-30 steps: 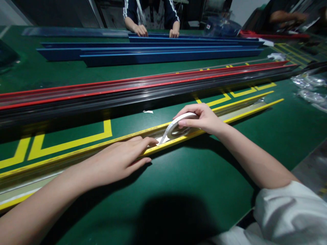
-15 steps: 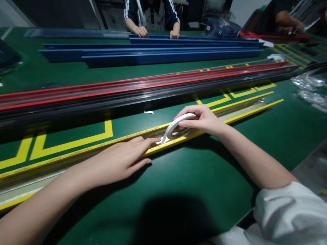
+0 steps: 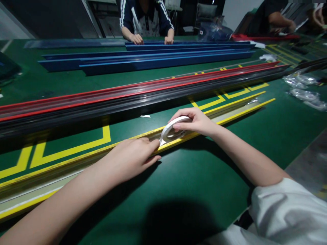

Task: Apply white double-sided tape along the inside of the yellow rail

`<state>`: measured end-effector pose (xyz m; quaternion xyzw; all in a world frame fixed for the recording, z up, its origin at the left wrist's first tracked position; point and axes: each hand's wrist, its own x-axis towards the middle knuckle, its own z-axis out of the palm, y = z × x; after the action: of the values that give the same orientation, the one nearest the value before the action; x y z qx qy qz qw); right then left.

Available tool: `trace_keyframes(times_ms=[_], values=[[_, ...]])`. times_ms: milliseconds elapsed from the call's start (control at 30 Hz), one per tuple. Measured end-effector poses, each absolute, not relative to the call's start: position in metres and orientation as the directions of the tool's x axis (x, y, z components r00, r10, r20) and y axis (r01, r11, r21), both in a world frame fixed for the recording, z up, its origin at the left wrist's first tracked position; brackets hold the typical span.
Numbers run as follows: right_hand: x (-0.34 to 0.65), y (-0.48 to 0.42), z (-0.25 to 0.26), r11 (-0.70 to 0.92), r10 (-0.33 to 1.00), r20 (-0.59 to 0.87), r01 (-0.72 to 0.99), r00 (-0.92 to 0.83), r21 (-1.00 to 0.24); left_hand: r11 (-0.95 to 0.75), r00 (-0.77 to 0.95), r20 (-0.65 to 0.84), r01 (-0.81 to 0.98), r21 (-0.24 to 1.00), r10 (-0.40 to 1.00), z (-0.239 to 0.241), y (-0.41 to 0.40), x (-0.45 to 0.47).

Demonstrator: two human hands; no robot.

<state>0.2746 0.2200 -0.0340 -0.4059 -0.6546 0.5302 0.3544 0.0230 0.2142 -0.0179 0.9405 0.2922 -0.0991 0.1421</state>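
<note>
A long yellow-edged channel profile (image 3: 230, 118) lies diagonally across the green table, its trough facing up. My right hand (image 3: 198, 120) grips a roll of white tape (image 3: 166, 131), standing on edge in the trough, with thumb and fingers closed on its upper right part. The roll's left end touches down beside my left hand (image 3: 138, 154). That hand lies over the channel, fingers reaching into the trough by the tape and thumb apart outside the near wall. Its fingertips are partly hidden. White strips (image 3: 33, 200) run along the trough to the left.
Behind lie a red profile (image 3: 143, 89) and a black profile (image 3: 102, 114), then several blue profiles (image 3: 153, 64). Across the table a person's hands (image 3: 136, 39) rest on one. Clear plastic wrap (image 3: 304, 95) lies right; a white scrap (image 3: 145, 116) lies beyond the channel.
My left hand has slid right along the channel, closer to the tape roll. The right hand still holds the roll at nearly the same place. The view has shifted slightly.
</note>
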Motion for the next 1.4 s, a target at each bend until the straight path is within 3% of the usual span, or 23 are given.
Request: trace_keyframes(times_ms=[333,833,1400], values=[[0.274,0.22,-0.033,0.122,0.898,0.044,0.152,-0.437,-0.981,-0.668,0.785,-0.156,0.598,0.442,0.6,-0.04,0.213,0.019],[0.274,0.22,-0.034,0.12,0.901,0.038,0.165,-0.432,-0.979,-0.632,0.764,-0.141,0.609,0.478,0.629,-0.037,0.212,0.019],[0.275,0.22,-0.035,0.118,0.896,0.043,0.146,-0.441,-0.982,-0.664,0.761,-0.136,0.627,0.408,0.634,-0.044,0.212,0.019]])
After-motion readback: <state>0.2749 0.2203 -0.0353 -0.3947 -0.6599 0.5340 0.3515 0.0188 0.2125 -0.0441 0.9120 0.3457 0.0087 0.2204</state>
